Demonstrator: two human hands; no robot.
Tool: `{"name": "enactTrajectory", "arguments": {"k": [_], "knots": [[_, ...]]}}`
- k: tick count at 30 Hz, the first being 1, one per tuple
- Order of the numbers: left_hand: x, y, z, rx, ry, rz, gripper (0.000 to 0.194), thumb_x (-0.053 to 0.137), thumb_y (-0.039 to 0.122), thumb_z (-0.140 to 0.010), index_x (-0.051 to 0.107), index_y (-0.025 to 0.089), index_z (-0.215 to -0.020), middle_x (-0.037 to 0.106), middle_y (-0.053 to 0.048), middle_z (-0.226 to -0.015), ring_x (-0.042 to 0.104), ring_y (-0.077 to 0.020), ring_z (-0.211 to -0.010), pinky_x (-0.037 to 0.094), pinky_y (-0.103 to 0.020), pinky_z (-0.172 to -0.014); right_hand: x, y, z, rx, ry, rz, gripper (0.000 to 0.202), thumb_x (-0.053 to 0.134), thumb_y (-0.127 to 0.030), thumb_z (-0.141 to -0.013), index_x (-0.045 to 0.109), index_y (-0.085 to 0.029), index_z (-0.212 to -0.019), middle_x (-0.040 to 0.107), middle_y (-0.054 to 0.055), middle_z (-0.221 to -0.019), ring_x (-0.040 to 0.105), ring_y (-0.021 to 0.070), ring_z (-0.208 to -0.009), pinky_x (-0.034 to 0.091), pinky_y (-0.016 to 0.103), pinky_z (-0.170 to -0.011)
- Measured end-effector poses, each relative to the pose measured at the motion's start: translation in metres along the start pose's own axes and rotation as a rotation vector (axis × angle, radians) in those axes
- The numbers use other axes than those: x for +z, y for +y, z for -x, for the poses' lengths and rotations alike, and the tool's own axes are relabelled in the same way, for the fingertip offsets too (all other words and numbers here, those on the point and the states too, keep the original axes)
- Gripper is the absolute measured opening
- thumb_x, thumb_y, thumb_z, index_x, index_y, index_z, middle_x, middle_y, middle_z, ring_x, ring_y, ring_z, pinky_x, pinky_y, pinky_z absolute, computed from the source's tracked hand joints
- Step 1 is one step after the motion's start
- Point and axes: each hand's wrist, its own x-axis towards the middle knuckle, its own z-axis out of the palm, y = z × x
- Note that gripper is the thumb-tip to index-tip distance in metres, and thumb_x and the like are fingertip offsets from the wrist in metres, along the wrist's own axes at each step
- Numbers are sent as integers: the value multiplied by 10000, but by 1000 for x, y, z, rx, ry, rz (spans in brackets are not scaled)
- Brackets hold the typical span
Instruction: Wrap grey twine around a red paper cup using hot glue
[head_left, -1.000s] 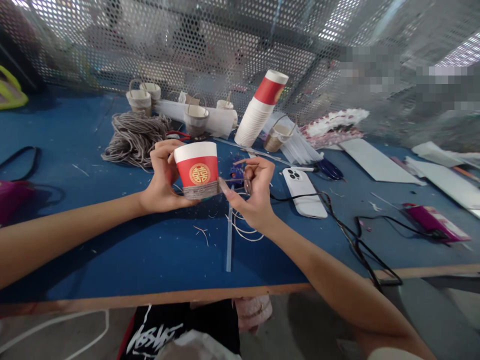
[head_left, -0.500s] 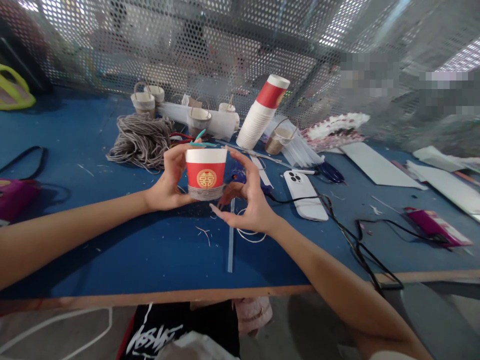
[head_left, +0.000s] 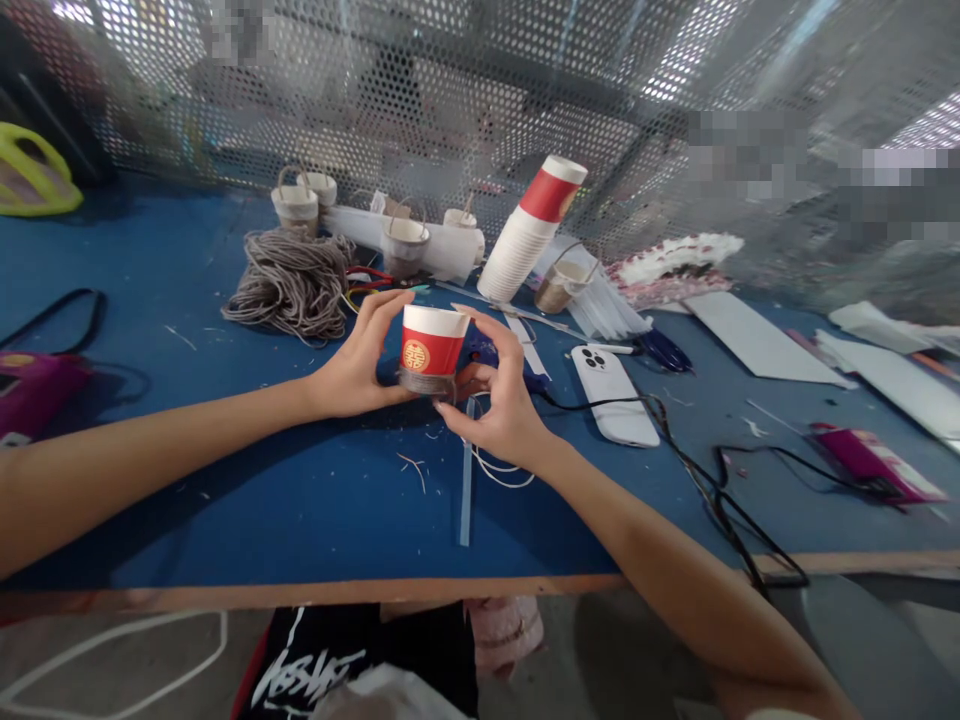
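Observation:
A red and white paper cup (head_left: 433,345) with a gold emblem is held upright above the blue table, between my two hands. Grey cord is wound around its base. My left hand (head_left: 364,358) grips the cup from the left, fingers at the rim and thumb near the base. On the right side, my right hand (head_left: 501,390) has its fingers around the cup, with the index finger at the rim and the thumb low by the cord. The far side of the cup is hidden.
Behind the hands are a grey cord bundle (head_left: 289,285), a leaning cup stack (head_left: 525,235) and several small cord-wrapped buckets. A white phone (head_left: 615,395), black cables and a purple box (head_left: 874,462) lie right. A pale strip (head_left: 466,480) lies in front.
The cup has moved right and slightly away, and has turned so its emblem faces more to the left. Both hands still hold it; my left hand has shifted right with it.

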Motion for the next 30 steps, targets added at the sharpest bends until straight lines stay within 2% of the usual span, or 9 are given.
{"name": "enactTrajectory", "arguments": {"k": [6, 8, 11, 16, 21, 26, 28, 30], "knots": [[7, 3, -1, 83, 51, -20, 1073, 795, 352, -738, 95, 320, -1551, 307, -151, -1431, 408, -368, -1366, 497, -600, -1090, 3, 1, 1, 22, 6, -26, 822, 647, -145, -793, 228, -365, -1465, 212, 136, -1627, 627, 109, -711, 647, 371, -623], [8, 5, -1, 98, 58, -73, 1032, 791, 287, -723, 149, 336, -1529, 314, -135, -1408, 418, -366, -1347, 486, -615, -1094, 4, 3, 1, 22, 9, -30, 812, 647, -145, -798, 233, -367, -1460, 214, 138, -1628, 611, 95, -680, 648, 371, -618], [8, 8, -1, 89, 54, -140, 987, 763, 188, -682, 231, 304, -1506, 330, -130, -1370, 423, -362, -1333, 478, -607, -1105, 5, 5, 1, 12, 14, -43, 799, 663, -180, -820, 230, -380, -1460, 201, 128, -1639, 625, 102, -699, 652, 371, -631], [7, 7, 1, 59, 91, -126, 964, 756, 159, -673, 247, 261, -1485, 304, -155, -1415, 355, -372, -1391, 494, -585, -1100, 5, 4, 1, 33, -26, -61, 816, 673, -253, -851, 181, -395, -1487, 138, 119, -1678, 647, 112, -729, 666, 389, -696], [8, 0, 0, 65, 111, -134, 919, 784, 189, -687, 283, 236, -1456, 420, -152, -1354, 456, -338, -1312, 499, -569, -1098, 5, 0, 2, -15, -86, -104, 902, 669, -193, -830, 121, -408, -1513, 33, 127, -1701, 699, 151, -869, 647, 434, -854], [8, 0, -1, -2, 93, -192, 1034, 800, 146, -649, 230, 227, -1508, 435, -165, -1404, 481, -348, -1304, 499, -574, -1087, 7, -1, 4, -19, -94, -81, 849, 626, -186, -874, 117, -360, -1531, 20, 148, -1700, 664, 235, -1148, 633, 457, -916], [8, 1, 0, -33, 72, -190, 1011, 763, 98, -649, 252, 249, -1508, 442, -145, -1402, 492, -338, -1301, 487, -580, -1096, 7, -2, 4, -43, -73, -30, 825, 610, -164, -883, 128, -345, -1527, 66, 158, -1694, 632, 251, -1220, 640, 449, -907], [8, 1, 1, -80, 68, -195, 964, 747, 87, -655, 295, 257, -1489, 456, -130, -1377, 495, -332, -1299, 472, -586, -1109, 5, -7, 4, -122, -66, 46, 778, 585, -126, -883, 177, -331, -1513, 193, 158, -1664, 577, 277, -1309, 648, 445, -891]]}}
